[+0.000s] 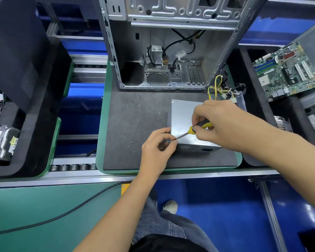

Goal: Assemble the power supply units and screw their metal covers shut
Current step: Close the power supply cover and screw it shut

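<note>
A grey metal power supply unit (182, 115) lies on the dark foam mat (135, 120), its cover on top and a mesh grille on the near side. My right hand (220, 122) grips a screwdriver with a yellow and black handle (198, 127), shaft slanting down-left to the unit's near left corner. My left hand (157, 148) pinches the shaft's tip at that corner with curled fingers. Two loose screws (130, 144) lie on the mat to the left. The unit's yellow and black wire bundle (224, 90) trails off behind it.
An open computer case (164, 51) stands upright behind the mat. A motherboard (287, 70) sits in a black tray at the right. Black foam trays with parts fill the left side (5, 142). A black cable (62, 213) crosses the green bench in front.
</note>
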`<state>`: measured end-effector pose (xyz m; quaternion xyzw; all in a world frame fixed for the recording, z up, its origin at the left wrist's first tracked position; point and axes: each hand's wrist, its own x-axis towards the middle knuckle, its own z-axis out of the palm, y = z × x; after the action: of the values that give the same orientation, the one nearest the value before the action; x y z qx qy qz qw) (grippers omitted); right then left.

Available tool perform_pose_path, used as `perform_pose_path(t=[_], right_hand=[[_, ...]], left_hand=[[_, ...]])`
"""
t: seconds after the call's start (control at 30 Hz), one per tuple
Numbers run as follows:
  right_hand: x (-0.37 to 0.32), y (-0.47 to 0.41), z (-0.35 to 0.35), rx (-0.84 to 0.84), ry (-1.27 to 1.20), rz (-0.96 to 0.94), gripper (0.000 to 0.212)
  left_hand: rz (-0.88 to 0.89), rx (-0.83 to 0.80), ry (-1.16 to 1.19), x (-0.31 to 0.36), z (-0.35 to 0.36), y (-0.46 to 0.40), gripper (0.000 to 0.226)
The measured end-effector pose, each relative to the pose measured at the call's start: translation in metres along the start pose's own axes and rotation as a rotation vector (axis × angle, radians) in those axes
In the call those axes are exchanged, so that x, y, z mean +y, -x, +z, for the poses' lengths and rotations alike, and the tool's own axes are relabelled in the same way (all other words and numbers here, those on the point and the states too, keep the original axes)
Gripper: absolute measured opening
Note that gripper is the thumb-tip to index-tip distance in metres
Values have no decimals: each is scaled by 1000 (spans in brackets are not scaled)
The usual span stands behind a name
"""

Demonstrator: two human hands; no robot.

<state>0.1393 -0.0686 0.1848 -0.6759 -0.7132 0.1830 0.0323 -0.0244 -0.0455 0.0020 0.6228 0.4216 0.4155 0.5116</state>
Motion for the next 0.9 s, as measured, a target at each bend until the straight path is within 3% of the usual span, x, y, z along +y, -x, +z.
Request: perform_pose_path(t=[0.2, 0.53, 0.7, 0.9], right_hand=[[-3, -7, -4, -4, 8, 9, 9], [-10, -11, 1, 121, 19, 124, 34], [-15, -9, 7, 120, 253, 103, 51], [-21, -18, 8, 48, 261, -17, 29]], left_hand=[[5, 5, -12, 4, -1, -1, 8], [10, 10, -17, 5, -2, 1, 10], [-5, 10, -9, 5, -1, 2, 12], [-16, -13, -25, 5, -3, 1, 17]])
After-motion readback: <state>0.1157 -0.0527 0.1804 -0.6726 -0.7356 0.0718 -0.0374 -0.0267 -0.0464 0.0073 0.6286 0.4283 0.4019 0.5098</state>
